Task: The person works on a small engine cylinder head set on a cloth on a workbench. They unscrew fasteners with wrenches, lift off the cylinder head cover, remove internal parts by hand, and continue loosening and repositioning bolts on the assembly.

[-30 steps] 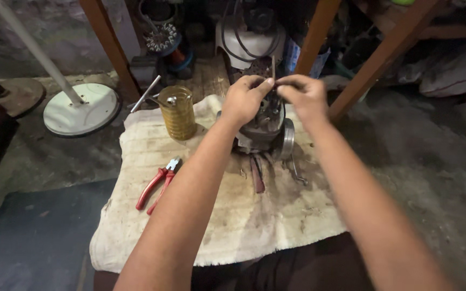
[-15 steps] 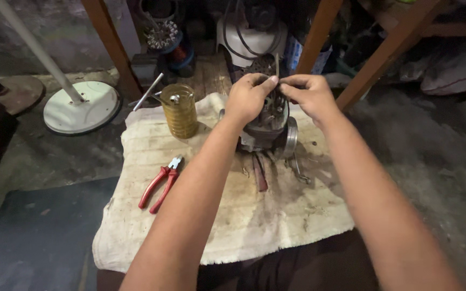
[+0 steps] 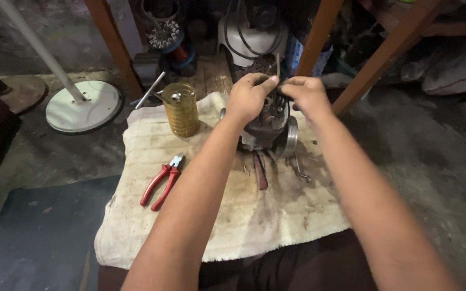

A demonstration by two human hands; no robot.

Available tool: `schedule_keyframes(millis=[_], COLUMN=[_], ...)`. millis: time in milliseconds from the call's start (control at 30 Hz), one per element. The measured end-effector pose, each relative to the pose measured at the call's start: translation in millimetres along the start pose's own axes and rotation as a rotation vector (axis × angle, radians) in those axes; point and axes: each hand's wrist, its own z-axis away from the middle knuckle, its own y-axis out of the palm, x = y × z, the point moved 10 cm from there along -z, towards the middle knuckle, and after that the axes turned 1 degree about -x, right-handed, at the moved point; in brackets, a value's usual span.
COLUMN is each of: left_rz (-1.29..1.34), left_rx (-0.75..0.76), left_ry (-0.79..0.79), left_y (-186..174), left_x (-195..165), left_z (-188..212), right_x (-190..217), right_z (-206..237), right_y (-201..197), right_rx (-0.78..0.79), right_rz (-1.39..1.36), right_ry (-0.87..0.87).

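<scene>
**Both hands meet on top of a small motor on a stained cloth**

The left hand [image 3: 248, 98] and the right hand [image 3: 307, 95] come together over the top of a small grey motor [image 3: 268, 129], which stands on a dirty cream cloth [image 3: 227, 210] spread on the floor. The motor sits directly under and between the two hands, its round metal face showing just below the right hand.

To the left of the left hand, near it, stands an amber glass jar [image 3: 181, 109] with a metal knob on its lid. Further left and nearer the person, red-handled pliers [image 3: 161, 181] lie flat on the cloth, well apart from both hands. Just below the motor, a dark reddish tool [image 3: 260, 171] and a small bent metal piece [image 3: 299, 170] lie on the cloth. Beyond the hands stands a white fan housing [image 3: 246, 32] with cables, flanked by wooden legs [image 3: 113, 46]. Far to the left, a white round stand base [image 3: 84, 106] rests on the concrete floor [image 3: 432, 161].

Both forearms reach forward from the bottom of the view and converge. The left hand's fingers curl down and its thumb meets the right hand's fingertips; both pinch together on something small and thin at the motor's top, too small to tell apart. Nothing lies between the hands and the motor.
</scene>
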Motion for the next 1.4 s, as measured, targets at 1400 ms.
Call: schedule_keyframes(millis=[1400], left_rz=[0.08], left_rx=[0.019], left_ry=[-0.057], left_y=[-4.5], left_x=[3.0], left_z=[2.9], right_x=[32.0], right_z=[50.7], right_y=[5.1], right_rx=[-0.476], right_rz=[-0.134], right_ry=[-0.479])
